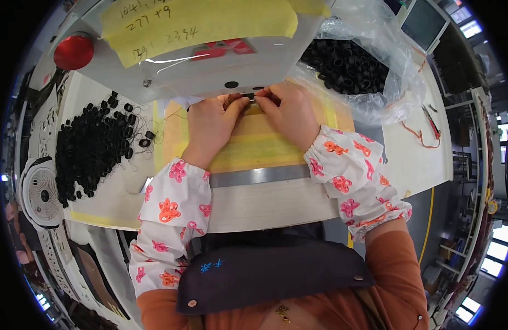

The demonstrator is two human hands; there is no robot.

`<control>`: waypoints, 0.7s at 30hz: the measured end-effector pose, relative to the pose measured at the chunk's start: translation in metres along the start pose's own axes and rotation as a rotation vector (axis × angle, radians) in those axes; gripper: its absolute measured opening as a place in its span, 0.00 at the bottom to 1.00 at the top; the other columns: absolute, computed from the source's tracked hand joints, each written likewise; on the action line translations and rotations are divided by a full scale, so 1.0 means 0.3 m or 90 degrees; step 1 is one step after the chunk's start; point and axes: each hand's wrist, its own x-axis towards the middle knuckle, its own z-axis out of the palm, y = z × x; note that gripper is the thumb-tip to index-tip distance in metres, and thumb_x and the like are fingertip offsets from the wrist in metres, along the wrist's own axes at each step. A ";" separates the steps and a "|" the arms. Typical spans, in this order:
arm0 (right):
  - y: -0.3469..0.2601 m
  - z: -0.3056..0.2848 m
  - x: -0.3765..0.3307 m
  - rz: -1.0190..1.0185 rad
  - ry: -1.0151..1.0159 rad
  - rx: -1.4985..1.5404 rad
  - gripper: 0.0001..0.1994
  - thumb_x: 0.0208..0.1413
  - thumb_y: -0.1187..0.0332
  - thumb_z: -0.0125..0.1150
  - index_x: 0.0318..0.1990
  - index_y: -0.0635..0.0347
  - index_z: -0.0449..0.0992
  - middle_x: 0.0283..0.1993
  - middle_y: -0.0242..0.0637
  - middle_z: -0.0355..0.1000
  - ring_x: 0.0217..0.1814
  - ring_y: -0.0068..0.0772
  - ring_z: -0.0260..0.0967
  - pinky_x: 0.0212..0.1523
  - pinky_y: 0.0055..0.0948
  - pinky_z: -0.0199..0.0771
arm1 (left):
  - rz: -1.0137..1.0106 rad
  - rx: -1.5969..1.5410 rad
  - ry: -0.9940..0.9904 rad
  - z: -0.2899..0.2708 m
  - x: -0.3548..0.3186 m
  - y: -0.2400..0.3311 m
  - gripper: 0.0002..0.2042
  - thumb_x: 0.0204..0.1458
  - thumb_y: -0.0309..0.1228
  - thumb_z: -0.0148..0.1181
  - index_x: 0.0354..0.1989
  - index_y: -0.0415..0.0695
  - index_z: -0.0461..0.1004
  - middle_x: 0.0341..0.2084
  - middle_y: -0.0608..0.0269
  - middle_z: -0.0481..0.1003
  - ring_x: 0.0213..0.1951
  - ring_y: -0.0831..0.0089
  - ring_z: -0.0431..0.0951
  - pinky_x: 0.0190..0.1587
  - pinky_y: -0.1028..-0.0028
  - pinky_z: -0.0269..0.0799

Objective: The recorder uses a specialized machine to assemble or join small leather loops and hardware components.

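My left hand point(211, 131) and my right hand point(290, 111) meet under the front of a grey machine head point(171, 82), most likely a sewing machine. Their fingertips are pinched close together on a small black piece point(251, 98), mostly hidden by the fingers and the machine's lower edge. Beneath both hands lies a work plate point(240, 146) covered with yellow tape, with a metal strip point(259, 175) along its near side. To the left spreads a heap of small black loops point(92, 151) with loose threads trailing from them.
An open clear plastic bag point(397, 102) holds many black rings point(347, 66) at the far right. Thread snips point(431, 122) with an orange cord lie on the right of the table. A red round button point(73, 51) sits on the machine. A white fan point(43, 192) stands beyond the left table edge.
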 end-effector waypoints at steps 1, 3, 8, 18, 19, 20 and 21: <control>-0.001 0.002 0.001 -0.010 0.007 0.001 0.03 0.40 0.77 0.57 0.24 0.65 0.70 0.23 0.43 0.68 0.26 0.44 0.66 0.26 0.35 0.65 | 0.028 -0.001 0.017 0.002 0.001 -0.007 0.14 0.43 0.42 0.55 0.29 0.45 0.78 0.16 0.58 0.73 0.20 0.65 0.73 0.26 0.72 0.67; 0.002 0.003 0.001 -0.018 0.013 0.003 0.02 0.40 0.77 0.56 0.24 0.65 0.70 0.23 0.43 0.68 0.26 0.44 0.66 0.26 0.35 0.65 | 0.054 -0.018 0.034 0.017 0.003 -0.031 0.13 0.44 0.39 0.56 0.30 0.42 0.77 0.12 0.62 0.70 0.16 0.74 0.67 0.22 0.75 0.62; 0.015 -0.006 0.003 -0.035 0.006 -0.055 0.05 0.43 0.74 0.58 0.27 0.68 0.73 0.23 0.45 0.71 0.22 0.35 0.69 0.23 0.26 0.67 | 0.056 -0.015 0.019 0.014 0.010 -0.021 0.11 0.45 0.36 0.58 0.32 0.41 0.76 0.08 0.67 0.67 0.13 0.84 0.60 0.18 0.79 0.56; 0.007 -0.011 0.013 -0.062 0.004 -0.083 0.05 0.41 0.74 0.59 0.25 0.68 0.73 0.21 0.46 0.70 0.20 0.40 0.68 0.22 0.29 0.67 | 0.076 -0.086 -0.034 0.008 0.024 -0.048 0.12 0.45 0.36 0.58 0.32 0.41 0.75 0.19 0.67 0.75 0.21 0.85 0.68 0.25 0.81 0.62; 0.006 -0.010 0.012 -0.050 0.005 -0.068 0.04 0.40 0.75 0.58 0.24 0.67 0.71 0.21 0.45 0.69 0.23 0.43 0.67 0.24 0.33 0.66 | 0.072 -0.084 -0.041 0.007 0.025 -0.048 0.12 0.46 0.36 0.58 0.33 0.41 0.75 0.20 0.66 0.75 0.22 0.84 0.69 0.26 0.81 0.63; 0.006 -0.009 0.011 -0.037 0.006 -0.053 0.04 0.39 0.76 0.57 0.23 0.65 0.69 0.22 0.44 0.67 0.26 0.46 0.65 0.27 0.37 0.65 | 0.071 -0.083 -0.041 0.005 0.025 -0.044 0.12 0.46 0.36 0.58 0.33 0.41 0.75 0.20 0.66 0.75 0.22 0.84 0.69 0.26 0.81 0.63; 0.004 -0.010 0.013 -0.038 0.005 -0.052 0.04 0.39 0.76 0.57 0.23 0.65 0.69 0.22 0.44 0.67 0.26 0.46 0.65 0.27 0.37 0.65 | 0.052 -0.066 -0.054 0.001 0.025 -0.037 0.12 0.46 0.37 0.57 0.33 0.42 0.75 0.20 0.65 0.75 0.22 0.84 0.69 0.27 0.81 0.63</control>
